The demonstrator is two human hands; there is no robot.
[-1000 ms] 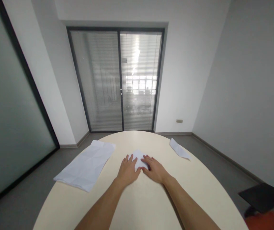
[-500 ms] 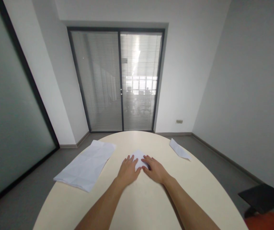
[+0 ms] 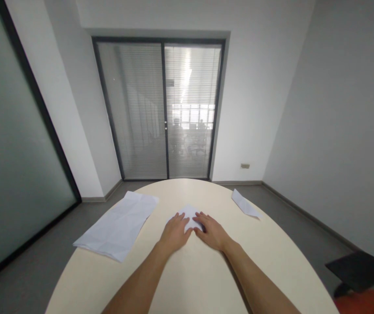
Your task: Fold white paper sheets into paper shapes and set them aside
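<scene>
A small piece of folded white paper point(image 3: 191, 212) lies on the pale round table point(image 3: 190, 270), its far part showing between my hands. My left hand point(image 3: 175, 231) rests over its left side, fingers extended and slightly bent. Across from it, my right hand point(image 3: 212, 231) lies on the paper's right side with the fingers apart. Both thumbs point inward and almost meet at the near edge. Much of the paper is hidden under my fingers and palms.
Creased white sheets point(image 3: 118, 226) lie at the table's left, slightly over its edge. A narrow folded paper strip point(image 3: 246, 205) lies near the right edge. A dark chair part point(image 3: 358, 268) and something red point(image 3: 366, 301) stand at the lower right. Glass doors with blinds point(image 3: 161, 109) are beyond.
The fingers of my left hand have shifted slightly to the right on the paper. My right hand and the other papers look unmoved.
</scene>
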